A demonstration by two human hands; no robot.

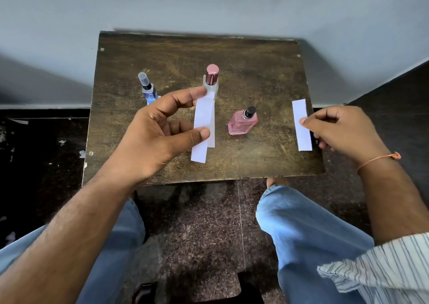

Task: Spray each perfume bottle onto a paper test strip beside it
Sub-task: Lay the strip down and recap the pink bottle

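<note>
Three perfume bottles stand on a worn wooden table [255,71]: a blue one with a clear cap [147,90] at the left, a clear one with a maroon cap [211,77] in the middle, and a pink one with a black cap [242,122] to its right. My left hand [157,132] pinches two overlapping white paper strips [203,127] between thumb and forefinger, in front of the middle bottle. My right hand [341,129] holds a third white strip [301,125] with its fingertips at the table's right edge.
The small table stands against a pale wall. A dark speckled floor with scattered paper scraps [82,153] lies to the left. My knees in blue jeans [301,229] sit below the table's front edge. A dark stool edge [209,294] shows at the bottom.
</note>
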